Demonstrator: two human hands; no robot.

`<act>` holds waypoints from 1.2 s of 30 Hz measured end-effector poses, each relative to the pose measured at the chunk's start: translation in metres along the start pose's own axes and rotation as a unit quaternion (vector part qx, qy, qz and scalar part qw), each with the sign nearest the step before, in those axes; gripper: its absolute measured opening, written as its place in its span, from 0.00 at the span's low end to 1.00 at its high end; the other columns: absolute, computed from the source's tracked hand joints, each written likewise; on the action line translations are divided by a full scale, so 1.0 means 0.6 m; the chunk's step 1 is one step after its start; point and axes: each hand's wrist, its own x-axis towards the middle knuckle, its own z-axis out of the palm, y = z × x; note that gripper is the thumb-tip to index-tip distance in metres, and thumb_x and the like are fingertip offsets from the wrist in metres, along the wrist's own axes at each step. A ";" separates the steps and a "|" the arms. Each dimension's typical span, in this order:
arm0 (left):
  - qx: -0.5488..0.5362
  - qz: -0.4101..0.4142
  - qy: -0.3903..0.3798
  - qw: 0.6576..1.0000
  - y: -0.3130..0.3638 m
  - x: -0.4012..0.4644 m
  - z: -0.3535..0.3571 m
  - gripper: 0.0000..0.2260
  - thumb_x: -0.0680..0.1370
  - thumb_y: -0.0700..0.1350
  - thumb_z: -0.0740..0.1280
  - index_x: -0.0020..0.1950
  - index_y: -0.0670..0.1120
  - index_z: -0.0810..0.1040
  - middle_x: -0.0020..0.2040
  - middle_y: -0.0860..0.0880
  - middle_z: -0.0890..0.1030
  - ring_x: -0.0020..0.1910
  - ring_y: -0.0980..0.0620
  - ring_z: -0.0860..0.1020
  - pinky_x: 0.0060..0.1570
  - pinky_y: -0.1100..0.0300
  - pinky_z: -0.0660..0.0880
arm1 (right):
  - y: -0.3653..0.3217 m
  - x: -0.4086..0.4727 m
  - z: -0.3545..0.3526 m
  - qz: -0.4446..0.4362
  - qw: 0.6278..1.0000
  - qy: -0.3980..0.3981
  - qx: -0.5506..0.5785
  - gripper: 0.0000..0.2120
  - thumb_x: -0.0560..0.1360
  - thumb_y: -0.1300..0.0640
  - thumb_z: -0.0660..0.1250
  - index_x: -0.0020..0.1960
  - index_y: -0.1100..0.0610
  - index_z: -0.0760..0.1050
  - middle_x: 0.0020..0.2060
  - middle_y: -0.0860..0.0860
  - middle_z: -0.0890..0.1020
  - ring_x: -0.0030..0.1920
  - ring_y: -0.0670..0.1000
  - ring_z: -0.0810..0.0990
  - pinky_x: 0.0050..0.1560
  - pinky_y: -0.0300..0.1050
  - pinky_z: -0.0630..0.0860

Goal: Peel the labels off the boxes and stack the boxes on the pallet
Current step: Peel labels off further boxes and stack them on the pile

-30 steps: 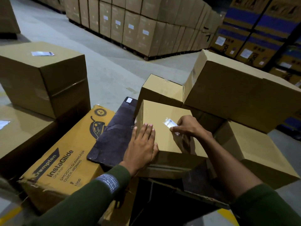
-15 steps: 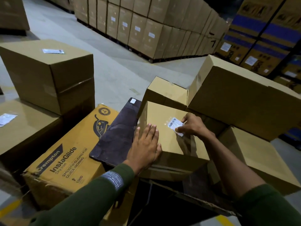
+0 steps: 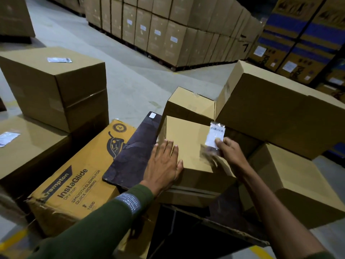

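A small plain brown box (image 3: 188,139) lies in front of me on a heap of cartons. My left hand (image 3: 163,165) presses flat on its top near the left edge, fingers straight. My right hand (image 3: 230,152) pinches a white barcode label (image 3: 215,134) and holds it lifted clear above the box's right side. A clear film strip (image 3: 207,154) trails from under the label down toward the box top. Another small brown box (image 3: 190,102) sits just behind it.
A yellow Crompton InstaGlide carton (image 3: 74,180) and a dark flat box (image 3: 134,148) lie to the left. Large brown boxes stand at left (image 3: 56,86), still bearing a label (image 3: 59,60), and at right (image 3: 280,109). Stacked cartons (image 3: 168,28) line the far floor.
My right hand has peeled the label up off the box top and raised it. My left hand stays pressed on the box. The camera has shifted slightly.
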 end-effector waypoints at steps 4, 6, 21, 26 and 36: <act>-0.004 0.001 0.003 1.000 0.001 0.000 0.005 0.29 0.81 0.56 0.44 0.75 0.41 0.65 0.75 0.38 0.65 0.76 0.41 0.61 0.73 0.40 0.59 | 0.041 0.001 0.012 -0.022 0.996 -0.038 -0.081 0.26 0.76 0.37 0.61 0.55 0.60 0.77 0.49 0.57 0.85 0.50 0.61 0.83 0.52 0.61 0.78; -0.001 0.005 0.009 1.000 0.000 0.001 0.007 0.28 0.81 0.56 0.47 0.74 0.40 0.67 0.74 0.38 0.67 0.75 0.41 0.62 0.72 0.41 0.61 | 0.037 0.007 0.022 -0.043 0.993 -0.044 -0.100 0.19 0.81 0.43 0.59 0.55 0.59 0.76 0.47 0.56 0.84 0.47 0.57 0.83 0.46 0.51 0.77; 0.034 0.016 0.003 0.999 -0.002 0.008 0.011 0.27 0.81 0.55 0.49 0.73 0.40 0.68 0.74 0.39 0.68 0.75 0.42 0.63 0.72 0.40 0.62 | 0.007 0.059 0.052 -0.083 0.985 -0.073 -0.131 0.12 0.84 0.51 0.57 0.46 0.54 0.72 0.41 0.49 0.80 0.35 0.36 0.77 0.32 0.28 0.69; 0.024 0.013 0.012 1.000 -0.002 0.007 0.013 0.27 0.80 0.54 0.49 0.72 0.39 0.70 0.73 0.39 0.69 0.75 0.42 0.64 0.71 0.40 0.62 | 0.051 0.022 0.019 -0.081 0.983 -0.072 -0.151 0.15 0.83 0.50 0.59 0.48 0.61 0.74 0.41 0.51 0.82 0.38 0.48 0.79 0.38 0.43 0.72; 0.027 0.009 0.016 0.999 0.003 0.006 0.012 0.26 0.80 0.53 0.51 0.71 0.39 0.71 0.72 0.39 0.70 0.74 0.41 0.65 0.71 0.40 0.62 | 0.028 0.068 0.056 -0.077 0.989 -0.064 -0.105 0.14 0.83 0.50 0.58 0.53 0.60 0.75 0.47 0.54 0.83 0.45 0.51 0.82 0.42 0.44 0.76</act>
